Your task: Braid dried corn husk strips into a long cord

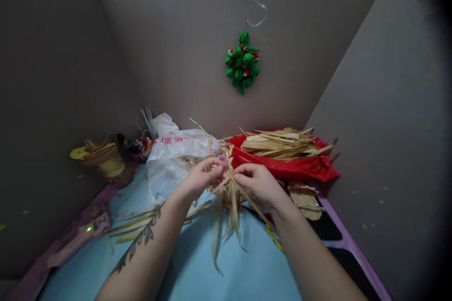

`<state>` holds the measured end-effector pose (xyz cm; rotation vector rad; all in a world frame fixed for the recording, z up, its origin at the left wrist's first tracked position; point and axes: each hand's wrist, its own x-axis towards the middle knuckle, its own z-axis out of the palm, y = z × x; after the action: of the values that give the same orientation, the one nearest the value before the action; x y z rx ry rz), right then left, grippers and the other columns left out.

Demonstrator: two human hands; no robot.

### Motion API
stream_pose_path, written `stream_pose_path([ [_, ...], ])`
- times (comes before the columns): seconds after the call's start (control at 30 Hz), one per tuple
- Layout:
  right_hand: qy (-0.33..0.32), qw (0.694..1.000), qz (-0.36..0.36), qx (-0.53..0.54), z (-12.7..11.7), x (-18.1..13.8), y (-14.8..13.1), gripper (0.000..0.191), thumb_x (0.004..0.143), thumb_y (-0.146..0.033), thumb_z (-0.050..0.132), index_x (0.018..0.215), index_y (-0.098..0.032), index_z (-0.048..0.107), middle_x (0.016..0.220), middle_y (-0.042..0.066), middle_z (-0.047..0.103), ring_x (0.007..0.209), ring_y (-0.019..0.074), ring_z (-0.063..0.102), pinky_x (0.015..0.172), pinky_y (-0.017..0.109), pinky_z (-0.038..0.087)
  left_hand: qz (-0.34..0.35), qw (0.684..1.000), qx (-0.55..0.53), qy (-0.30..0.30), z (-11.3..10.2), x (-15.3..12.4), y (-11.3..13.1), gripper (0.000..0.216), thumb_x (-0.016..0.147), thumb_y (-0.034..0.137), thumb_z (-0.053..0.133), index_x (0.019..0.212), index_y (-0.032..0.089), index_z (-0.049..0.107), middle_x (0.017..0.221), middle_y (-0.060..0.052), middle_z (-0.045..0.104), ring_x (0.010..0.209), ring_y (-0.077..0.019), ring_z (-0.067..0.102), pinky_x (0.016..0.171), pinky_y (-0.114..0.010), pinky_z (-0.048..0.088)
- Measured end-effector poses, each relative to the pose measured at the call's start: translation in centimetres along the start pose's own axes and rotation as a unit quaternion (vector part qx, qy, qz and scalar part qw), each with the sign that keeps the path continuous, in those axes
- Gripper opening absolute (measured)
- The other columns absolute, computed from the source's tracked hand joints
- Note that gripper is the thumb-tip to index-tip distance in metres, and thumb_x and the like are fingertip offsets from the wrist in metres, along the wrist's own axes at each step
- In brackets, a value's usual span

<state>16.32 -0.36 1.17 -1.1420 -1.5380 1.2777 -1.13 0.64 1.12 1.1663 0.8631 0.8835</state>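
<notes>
Both of my hands meet over the middle of a light blue table (197, 268). Between them is a bundle of dry straw strips (229, 197). My left hand (203, 176) is closed, pinching the top of the bundle with thumb and fingers. My right hand (256, 183) is closed on the same bundle from the right side. Loose ends of the strips hang down and fan out toward me over the table. The woven part under my fingers is mostly hidden.
A red bag (300, 167) at the back right holds more straw strips (282, 143). A white plastic bag (169, 155) lies to the left. A yellow spool (102, 155) and a pink tool (76, 237) sit at far left. Woven pieces (305, 197) lie right. Grey walls enclose the table; a green ornament (243, 62) hangs behind.
</notes>
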Motion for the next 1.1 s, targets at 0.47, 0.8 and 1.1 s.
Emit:
stream_pose_path([
  [0.47, 0.031, 0.999, -0.018, 0.013, 0.8, -0.2, -0.4, 0.012, 0.068, -0.026, 0.06, 0.068, -0.014, 0.062, 0.063, 0.0, 0.058, 0.058, 0.0115, 0.05, 0.056, 0.023, 0.04, 0.037, 0.999, -0.01, -0.026, 0.5, 0.5, -1.1, 0.039, 0.061, 0.039, 0.075, 0.079, 0.013, 0.053, 0.064, 0.004, 0.051, 0.055, -0.0051, 0.046, 0.054, -0.018, 0.036],
  [0.8, 0.054, 0.993, -0.057, -0.083, 1.0, -0.5, -0.5, 0.012, 0.069, -0.022, 0.055, 0.068, -0.016, 0.065, 0.064, 0.001, 0.063, 0.061, 0.0142, 0.055, 0.058, 0.024, 0.042, 0.039, 0.994, 0.062, -0.076, 0.7, 0.3, -1.5, 0.034, 0.074, 0.046, 0.061, 0.083, 0.015, 0.05, 0.074, 0.002, 0.049, 0.062, -0.0073, 0.047, 0.058, -0.02, 0.039],
  [1.1, 0.001, 1.0, -0.019, -0.011, -0.1, -0.2, -0.3, 0.015, 0.068, -0.027, 0.06, 0.07, -0.014, 0.066, 0.064, 0.001, 0.062, 0.06, 0.0124, 0.052, 0.057, 0.024, 0.039, 0.108, 0.976, 0.188, -0.018, 1.3, -0.2, -0.9, 0.013, 0.082, 0.029, 0.051, 0.081, 0.017, 0.047, 0.064, 0.003, 0.048, 0.058, -0.0093, 0.048, 0.056, -0.021, 0.037],
])
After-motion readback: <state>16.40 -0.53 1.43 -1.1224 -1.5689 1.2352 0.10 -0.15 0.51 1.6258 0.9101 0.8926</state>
